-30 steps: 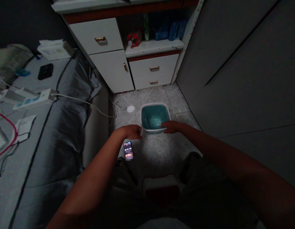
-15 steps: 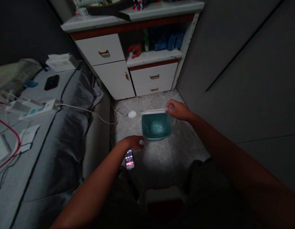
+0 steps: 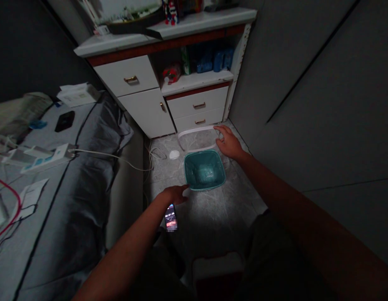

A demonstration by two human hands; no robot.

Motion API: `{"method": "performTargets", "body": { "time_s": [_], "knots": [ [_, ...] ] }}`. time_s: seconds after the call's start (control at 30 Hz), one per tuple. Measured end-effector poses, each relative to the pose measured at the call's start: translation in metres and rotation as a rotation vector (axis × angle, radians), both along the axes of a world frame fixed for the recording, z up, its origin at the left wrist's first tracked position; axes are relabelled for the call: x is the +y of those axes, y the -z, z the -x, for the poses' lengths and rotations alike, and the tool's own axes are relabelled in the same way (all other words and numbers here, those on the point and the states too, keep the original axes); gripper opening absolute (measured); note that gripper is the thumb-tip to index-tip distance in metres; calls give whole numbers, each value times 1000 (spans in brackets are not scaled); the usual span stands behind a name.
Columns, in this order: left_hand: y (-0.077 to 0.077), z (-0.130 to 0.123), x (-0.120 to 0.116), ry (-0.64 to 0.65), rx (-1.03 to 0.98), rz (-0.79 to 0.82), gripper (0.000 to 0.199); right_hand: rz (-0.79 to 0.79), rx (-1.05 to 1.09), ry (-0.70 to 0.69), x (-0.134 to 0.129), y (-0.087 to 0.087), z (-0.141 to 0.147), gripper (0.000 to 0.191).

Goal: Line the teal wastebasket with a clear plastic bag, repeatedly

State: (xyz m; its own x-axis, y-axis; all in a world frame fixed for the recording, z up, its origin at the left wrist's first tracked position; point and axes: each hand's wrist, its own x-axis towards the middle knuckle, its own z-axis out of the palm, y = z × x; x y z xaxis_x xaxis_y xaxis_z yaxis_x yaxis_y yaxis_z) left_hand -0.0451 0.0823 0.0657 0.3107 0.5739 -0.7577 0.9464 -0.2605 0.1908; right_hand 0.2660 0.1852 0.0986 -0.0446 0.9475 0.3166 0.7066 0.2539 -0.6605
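A teal plastic bin (image 3: 204, 167), with nothing visible inside, stands on the grey tiled floor in front of me. My left hand (image 3: 176, 195) is at its near left corner, index finger stretched toward the rim and thumb apart; whether it touches cannot be seen. Behind the bin, close to the cabinet, is a thin white rim ring (image 3: 195, 130). My right hand (image 3: 228, 141) is at the ring's right end, finger and thumb apart, fingertips by its edge. That end is partly hidden by the hand.
A lit phone with a timer (image 3: 170, 217) stands below my left wrist. A white round piece (image 3: 174, 154) and a looped white cable (image 3: 156, 154) lie left of the bin. Beyond is a white cabinet (image 3: 143, 108); the bed (image 3: 96, 167) with a power strip (image 3: 52, 158) is at left.
The white ring has gone from edge-on just above the bin's far rim to lying more open to view, farther back. My right hand's fingers have spread. My left index finger has straightened.
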Motion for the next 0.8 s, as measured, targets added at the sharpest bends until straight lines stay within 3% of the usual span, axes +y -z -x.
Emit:
{"method": "performTargets", "body": {
  "time_s": [0.13, 0.33, 0.63, 0.73, 0.8],
  "knots": [
    [8, -1, 2, 6, 14, -1, 83, 133, -38, -12, 7, 8, -5, 85],
    [7, -2, 4, 14, 26, -20, 77, 159, -42, -54, 16, 21, -11, 94],
    [0, -8, 3, 40, 51, -64, 68, 129, -43, -102, 21, 35, -16, 93],
    [-3, -11, 4, 27, 29, -192, 60, 122, -63, -101, 20, 38, -16, 87],
    [-2, -9, 9, -54, 1, -298, 53, 160, -102, -75, 18, 43, -18, 77]
  ]
}}
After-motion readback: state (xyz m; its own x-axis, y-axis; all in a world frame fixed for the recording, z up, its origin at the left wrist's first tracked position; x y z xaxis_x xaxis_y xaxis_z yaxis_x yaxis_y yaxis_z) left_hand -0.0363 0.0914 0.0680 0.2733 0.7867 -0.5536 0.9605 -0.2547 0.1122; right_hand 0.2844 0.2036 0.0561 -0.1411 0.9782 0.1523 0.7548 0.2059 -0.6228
